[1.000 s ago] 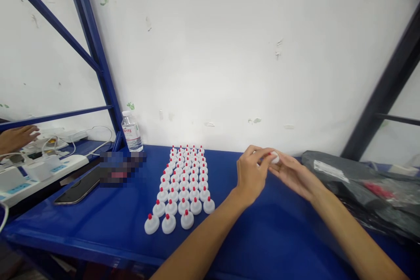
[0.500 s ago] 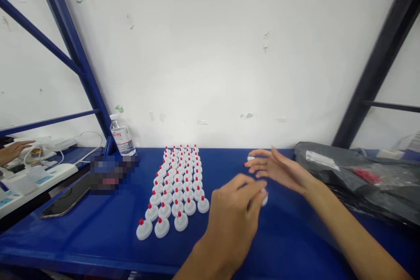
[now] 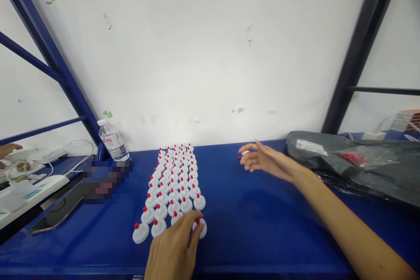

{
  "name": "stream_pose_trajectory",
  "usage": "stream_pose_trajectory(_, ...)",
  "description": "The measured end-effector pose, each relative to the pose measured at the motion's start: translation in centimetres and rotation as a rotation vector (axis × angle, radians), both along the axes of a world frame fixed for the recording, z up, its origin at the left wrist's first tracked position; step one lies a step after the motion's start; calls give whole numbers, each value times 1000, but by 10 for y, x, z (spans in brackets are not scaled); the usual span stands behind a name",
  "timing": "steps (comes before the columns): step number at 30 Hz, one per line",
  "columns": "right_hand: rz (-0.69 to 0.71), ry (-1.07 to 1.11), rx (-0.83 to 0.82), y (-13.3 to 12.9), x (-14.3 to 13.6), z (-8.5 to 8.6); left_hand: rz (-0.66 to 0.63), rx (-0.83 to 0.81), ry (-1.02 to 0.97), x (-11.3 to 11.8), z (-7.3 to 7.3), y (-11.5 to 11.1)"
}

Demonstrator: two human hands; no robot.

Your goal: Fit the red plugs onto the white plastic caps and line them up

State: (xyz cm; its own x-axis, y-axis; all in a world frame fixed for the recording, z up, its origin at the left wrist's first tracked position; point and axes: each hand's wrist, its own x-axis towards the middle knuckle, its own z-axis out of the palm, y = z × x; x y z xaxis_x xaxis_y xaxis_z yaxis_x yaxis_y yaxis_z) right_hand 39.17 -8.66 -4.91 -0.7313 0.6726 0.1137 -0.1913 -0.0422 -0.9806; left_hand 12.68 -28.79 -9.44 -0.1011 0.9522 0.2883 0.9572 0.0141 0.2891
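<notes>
Several white round caps with red tips stand in rows on the blue table. At the near right corner of these rows, my left hand pinches the red tip of one white cap, which is at the table surface. My right hand hovers over the table further back on the right, fingers apart and slightly curved. Just beyond its fingertips lies another white cap with a red tip, partly hidden by the fingers.
A water bottle stands at the back left, near a phone and a white power strip. Dark plastic bags lie at the right. A person's hand shows at the far left.
My left hand has moved left and toward the near edge, bringing the white cap to the near row. My right hand stays raised with fingers apart. The view has shifted slightly right.
</notes>
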Motion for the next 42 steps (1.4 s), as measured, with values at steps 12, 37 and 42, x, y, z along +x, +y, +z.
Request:
stream_pose_trajectory(12,-822,-719,927,26,3,-28,197,-101,135,-17,17,8)
stream_pose_trajectory(37,-699,-900,936,51,31,-48,-58,-86,360,168,10,216)
stream_pose_trajectory(42,-733,-866,902,47,28,-44,-158,-83,387,161,5,219)
